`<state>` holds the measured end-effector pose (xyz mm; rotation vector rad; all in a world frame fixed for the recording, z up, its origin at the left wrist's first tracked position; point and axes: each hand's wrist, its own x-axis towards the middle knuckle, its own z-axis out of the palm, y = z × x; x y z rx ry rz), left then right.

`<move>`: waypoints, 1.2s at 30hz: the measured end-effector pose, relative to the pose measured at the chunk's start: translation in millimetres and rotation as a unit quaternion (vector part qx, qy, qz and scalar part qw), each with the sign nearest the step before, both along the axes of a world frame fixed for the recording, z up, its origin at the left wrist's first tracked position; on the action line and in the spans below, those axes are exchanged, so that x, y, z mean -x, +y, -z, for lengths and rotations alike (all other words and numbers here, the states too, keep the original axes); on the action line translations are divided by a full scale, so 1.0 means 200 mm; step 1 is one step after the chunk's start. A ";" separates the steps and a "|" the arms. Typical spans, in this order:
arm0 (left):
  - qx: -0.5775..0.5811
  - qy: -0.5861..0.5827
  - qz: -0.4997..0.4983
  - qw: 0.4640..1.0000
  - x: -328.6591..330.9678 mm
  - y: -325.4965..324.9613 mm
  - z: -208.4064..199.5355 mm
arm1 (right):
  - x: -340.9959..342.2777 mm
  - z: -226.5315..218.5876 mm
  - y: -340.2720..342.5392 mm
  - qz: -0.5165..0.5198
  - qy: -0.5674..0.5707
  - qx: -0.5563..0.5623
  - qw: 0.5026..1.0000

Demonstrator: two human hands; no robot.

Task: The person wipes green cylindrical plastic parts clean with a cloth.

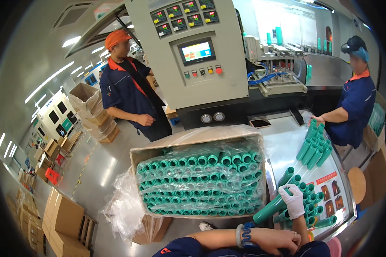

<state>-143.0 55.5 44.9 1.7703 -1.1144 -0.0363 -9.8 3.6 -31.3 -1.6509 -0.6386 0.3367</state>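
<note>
The green plastic pipe [271, 208] lies aslant on the steel tabletop [287, 141], long axis running lower left to upper right; the white-gloved right hand [294, 201] grips its upper end, while the bare left hand [278, 240] rests loosely curled, holding nothing, nearer the body

- Bright, even light from long white ceiling strip lamps [47, 81] at nine o'clock.
- Glare on the glossy grey floor [105, 165] and clear plastic bag lining [201, 141].
- Fisheye bending, dark vignette at the rim.
</note>
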 end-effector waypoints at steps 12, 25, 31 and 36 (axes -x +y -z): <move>-0.384 -0.214 -0.251 0.862 -0.01 -0.23 0.21 | 0.03 0.04 0.05 -0.003 -0.031 0.007 0.999; -0.212 -0.091 -0.162 0.960 -0.12 -0.16 0.22 | 0.00 0.05 0.07 0.029 -0.092 -0.036 0.995; 0.025 0.179 -0.225 0.958 0.01 0.18 -0.15 | -0.05 0.06 0.10 -0.020 0.064 -0.177 0.982; 0.429 0.230 -0.381 0.786 0.08 0.44 -0.14 | -0.07 -0.01 0.15 -0.031 0.117 -0.198 0.973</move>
